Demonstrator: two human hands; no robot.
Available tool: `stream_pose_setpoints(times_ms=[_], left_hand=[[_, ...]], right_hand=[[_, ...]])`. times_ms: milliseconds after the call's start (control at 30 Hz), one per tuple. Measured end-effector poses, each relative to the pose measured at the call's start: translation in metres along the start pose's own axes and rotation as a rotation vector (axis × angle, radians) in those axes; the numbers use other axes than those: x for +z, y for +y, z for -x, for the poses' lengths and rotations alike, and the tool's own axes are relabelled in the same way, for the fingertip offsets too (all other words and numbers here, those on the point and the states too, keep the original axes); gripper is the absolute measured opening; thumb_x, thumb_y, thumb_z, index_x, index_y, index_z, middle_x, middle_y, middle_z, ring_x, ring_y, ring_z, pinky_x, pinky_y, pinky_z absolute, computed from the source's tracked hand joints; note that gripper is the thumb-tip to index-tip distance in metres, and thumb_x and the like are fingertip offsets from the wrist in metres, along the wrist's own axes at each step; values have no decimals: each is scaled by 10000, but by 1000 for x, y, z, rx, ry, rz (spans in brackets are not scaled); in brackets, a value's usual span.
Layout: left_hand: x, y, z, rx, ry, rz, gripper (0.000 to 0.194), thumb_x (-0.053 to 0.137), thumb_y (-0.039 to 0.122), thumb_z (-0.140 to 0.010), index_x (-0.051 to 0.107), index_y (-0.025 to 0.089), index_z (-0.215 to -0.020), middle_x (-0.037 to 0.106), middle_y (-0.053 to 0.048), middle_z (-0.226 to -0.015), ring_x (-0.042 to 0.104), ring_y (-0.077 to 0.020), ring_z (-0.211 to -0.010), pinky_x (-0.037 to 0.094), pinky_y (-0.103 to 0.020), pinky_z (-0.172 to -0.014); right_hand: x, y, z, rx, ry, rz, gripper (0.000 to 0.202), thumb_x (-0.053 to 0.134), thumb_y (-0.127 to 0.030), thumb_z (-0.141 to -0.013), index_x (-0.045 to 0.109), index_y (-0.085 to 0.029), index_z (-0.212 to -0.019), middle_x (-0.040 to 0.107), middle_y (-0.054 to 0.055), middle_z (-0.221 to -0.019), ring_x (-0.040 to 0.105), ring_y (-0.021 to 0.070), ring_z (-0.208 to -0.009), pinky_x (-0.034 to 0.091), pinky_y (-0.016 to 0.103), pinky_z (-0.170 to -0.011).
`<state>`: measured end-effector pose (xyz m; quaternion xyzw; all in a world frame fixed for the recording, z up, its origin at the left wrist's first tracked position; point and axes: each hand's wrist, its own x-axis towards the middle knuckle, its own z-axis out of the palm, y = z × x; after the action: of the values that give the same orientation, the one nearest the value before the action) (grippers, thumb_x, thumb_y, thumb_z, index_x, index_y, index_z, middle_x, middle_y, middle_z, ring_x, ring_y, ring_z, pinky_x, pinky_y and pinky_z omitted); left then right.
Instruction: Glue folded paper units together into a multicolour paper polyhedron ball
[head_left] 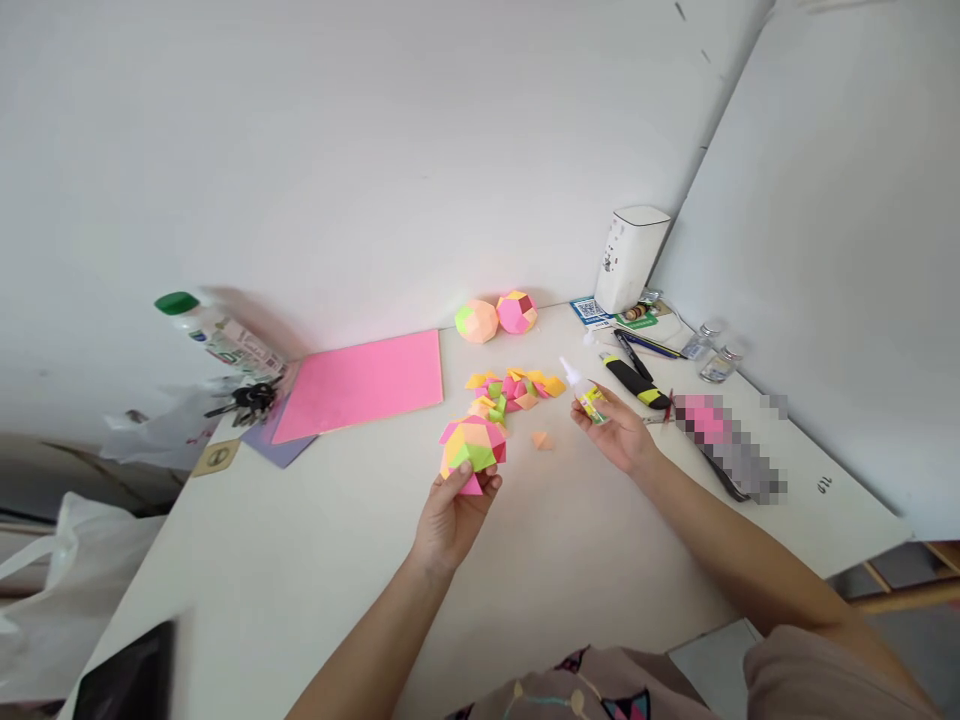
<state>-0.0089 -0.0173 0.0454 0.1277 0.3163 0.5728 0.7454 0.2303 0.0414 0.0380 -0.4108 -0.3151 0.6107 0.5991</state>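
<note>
As the left hand [454,508] slanted forward, thumb on the near face, its fingers pinched a paper ball [474,442] by the lower edge! Over right, the right hand [619,432], palm showing, gripped a small bottle [591,400], nozzle away. The ball stood beyond the fingertips, faceted pink, lime and peach, just nearer than folded pieces [514,392] on the table [337,530].

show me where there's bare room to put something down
Widest: the white table between the pink sheet, the dark flat device and the left forearm. Another lies between that and the right forearm, nearer the body than the loose peach piece. Crowded: the middle, with folded paper pieces, and the back right, with the cutter and glass jars.
</note>
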Motion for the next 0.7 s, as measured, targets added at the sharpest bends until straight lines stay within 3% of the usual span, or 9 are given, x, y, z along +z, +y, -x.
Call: stream_pose_setpoints(times_ms=[167,367,500,600,700], left_hand=[[-3,-25,-1,-1,129,139,205,715,211,-725,644,153,-908,611,-25,-795,588,-117,-713,507,-245,-644],[-8,-37,5,-70,129,156,232,727,188,-708,630,147,-915,615,-37,-800,588,-130,-710,501,-257,-629],[-15,-36,4,-139,128,183,213,744,200,-691,625,149,-861,600,-27,-783,587,-129,-709,498,-258,-632],[-20,-34,2,-131,108,182,202,740,214,-696,629,151,-852,600,-29,-797,583,-128,-711,494,-262,-633],[-22,-33,0,-122,67,182,168,720,212,-713,634,139,-838,592,-33,-778,573,-130,-705,487,-266,-627]], right_hand=[[-21,21,-15,-206,107,296,387,785,-313,-592,548,-238,-889,604,-6,-907,590,174,-897,474,369,-847],[-29,22,-12,-326,34,455,456,763,-295,-646,580,-247,-1060,550,52,-1152,505,217,-1133,396,384,-1004],[-31,21,-5,-332,-60,623,443,689,-320,-736,582,-251,-1161,476,58,-1157,558,213,-1020,468,383,-923],[-33,25,-4,-307,-19,694,391,646,-346,-776,565,-241,-1144,471,60,-1124,568,205,-958,493,386,-862],[-35,29,-6,-296,15,649,390,656,-345,-766,504,-248,-1112,504,58,-1115,555,207,-1025,492,365,-864]])
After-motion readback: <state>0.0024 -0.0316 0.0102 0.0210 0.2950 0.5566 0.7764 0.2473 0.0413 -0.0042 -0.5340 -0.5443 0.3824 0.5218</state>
